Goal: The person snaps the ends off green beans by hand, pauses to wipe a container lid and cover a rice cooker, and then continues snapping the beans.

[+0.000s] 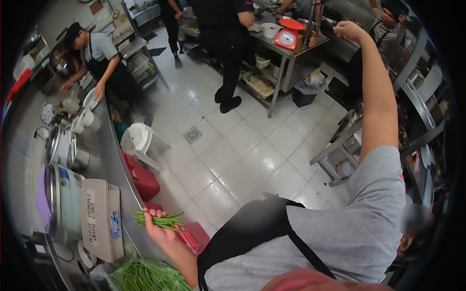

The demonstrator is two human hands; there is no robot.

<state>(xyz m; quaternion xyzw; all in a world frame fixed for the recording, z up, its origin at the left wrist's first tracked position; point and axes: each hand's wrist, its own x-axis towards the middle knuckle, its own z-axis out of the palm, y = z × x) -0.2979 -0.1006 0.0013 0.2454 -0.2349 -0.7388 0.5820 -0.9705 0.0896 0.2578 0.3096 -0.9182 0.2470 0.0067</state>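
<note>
Head view: the left hand (160,230) is low, palm up, with the fingers folded around one small bundle of green beans (159,220). The pods lie crosswise and stick out on both sides of the palm; there are roughly half a dozen, but they overlap too much for an exact count. The right hand (348,30) is held high and far out on a straight arm, well apart from the left. Its fingers are curled into a fist, and whether anything is inside cannot be told.

Directly below the left hand lies one clear bag of beans (145,276), packed full. Just left of the hand, on the steel counter (109,160), is one beige tray (99,219) with lettering on it. Beyond that are two rice cookers (62,200), one behind the other, and one steel pot (80,157). Right of the hand stand two red bins (143,180), with one white plastic chair (138,140) above them.

Farther up the counter, a co-worker (99,53) leans over one white bowl (90,99), with two white cups (82,121) near it. Below the right hand and to its left, one red scale (289,35) sits on a steel table (291,53). One person in black (228,43) stands beside that table. One floor drain (192,134) lies in the tiles between the two hands.
</note>
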